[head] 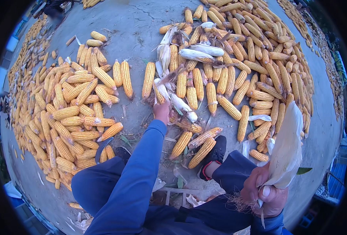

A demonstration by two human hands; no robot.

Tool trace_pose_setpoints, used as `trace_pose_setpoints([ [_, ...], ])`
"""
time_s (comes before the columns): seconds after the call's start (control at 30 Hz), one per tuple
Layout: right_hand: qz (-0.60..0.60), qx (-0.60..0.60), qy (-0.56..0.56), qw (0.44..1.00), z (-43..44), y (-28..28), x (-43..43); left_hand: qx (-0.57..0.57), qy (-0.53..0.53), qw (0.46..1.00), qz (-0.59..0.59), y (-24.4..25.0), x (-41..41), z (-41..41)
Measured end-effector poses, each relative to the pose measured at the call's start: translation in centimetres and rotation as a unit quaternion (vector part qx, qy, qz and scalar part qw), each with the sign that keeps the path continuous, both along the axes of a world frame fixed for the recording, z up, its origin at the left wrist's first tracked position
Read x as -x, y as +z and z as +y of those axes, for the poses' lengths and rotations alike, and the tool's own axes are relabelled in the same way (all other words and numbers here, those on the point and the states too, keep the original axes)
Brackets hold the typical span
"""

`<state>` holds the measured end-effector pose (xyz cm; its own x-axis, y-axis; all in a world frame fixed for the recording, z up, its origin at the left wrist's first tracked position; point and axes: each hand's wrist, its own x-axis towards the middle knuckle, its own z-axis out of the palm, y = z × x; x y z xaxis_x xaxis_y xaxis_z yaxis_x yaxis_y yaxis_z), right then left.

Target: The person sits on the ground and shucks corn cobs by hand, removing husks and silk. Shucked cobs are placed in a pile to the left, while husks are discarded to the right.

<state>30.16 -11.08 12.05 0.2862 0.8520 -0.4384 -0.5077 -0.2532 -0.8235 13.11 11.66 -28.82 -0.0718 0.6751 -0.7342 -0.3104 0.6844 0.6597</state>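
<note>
My left hand reaches forward, fingers closed at the lower end of a partly husked ear of corn. Pale husks lie just beyond it, and a still-wrapped ear is to its right. Near the lower right, my right hand grips a large pale corn husk that points upward. Brown corn silk hangs out below that fist. Whether an ear is inside this husk is hidden. Bare yellow ears rest on the ground between my feet.
A heap of husked corn spreads on the left, another at the upper right. Two white-husked ears lie ahead. A curved grey object sits by my left knee. My shoe stands beside loose ears. Below is a slatted frame.
</note>
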Motion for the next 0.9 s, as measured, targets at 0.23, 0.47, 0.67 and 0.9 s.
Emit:
trace_pose_setpoints([
  [0.23,0.018,-0.003,-0.002,1.000,-0.1,0.3,0.2,0.011,0.002,0.992,-0.126,1.3,1.9,-0.7],
  [0.47,-0.033,-0.007,0.008,0.999,1.0,0.4,1.2,-0.056,-0.019,0.960,-0.275,8.0,1.3,-4.6],
  [0.67,-0.012,-0.090,-0.002,0.996,1.6,-1.2,1.0,-0.179,-0.096,0.937,-0.284,20.7,0.3,-6.1],
  [0.9,0.011,-0.161,-0.034,0.986,3.9,-1.9,1.6,-0.353,-0.186,0.892,-0.212,33.3,0.3,-9.8],
])
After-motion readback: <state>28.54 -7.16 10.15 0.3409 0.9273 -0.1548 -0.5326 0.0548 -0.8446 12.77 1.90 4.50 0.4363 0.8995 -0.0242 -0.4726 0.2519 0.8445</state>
